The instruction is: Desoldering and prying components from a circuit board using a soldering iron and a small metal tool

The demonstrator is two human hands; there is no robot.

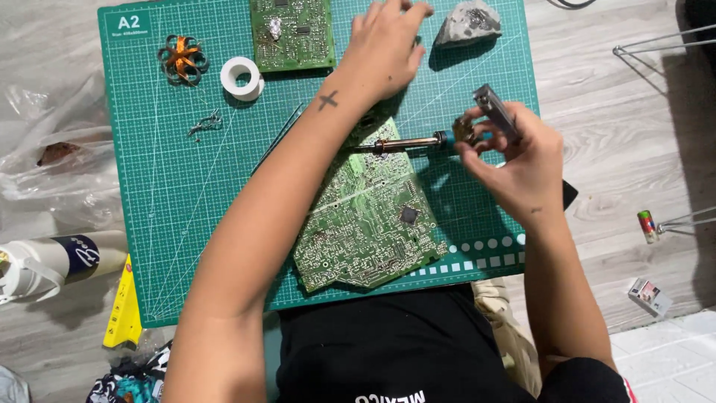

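Green cutting mat covers a pale wood-look floor, and a large green circuit board lies tilted on its near middle. The right hand has its fingers curled around the handle of a soldering iron, whose metal shaft points left across the board's far end; it also pinches a small grey metal part. The left hand reaches far across the mat, fingers loosely bent and closed on nothing, its tips beside a second, smaller circuit board. To the right of it sits a grey lump. A white tape roll and a copper wire coil rest far left. Off the mat's left edge lie a white bottle, on its side, and crumpled clear plastic.
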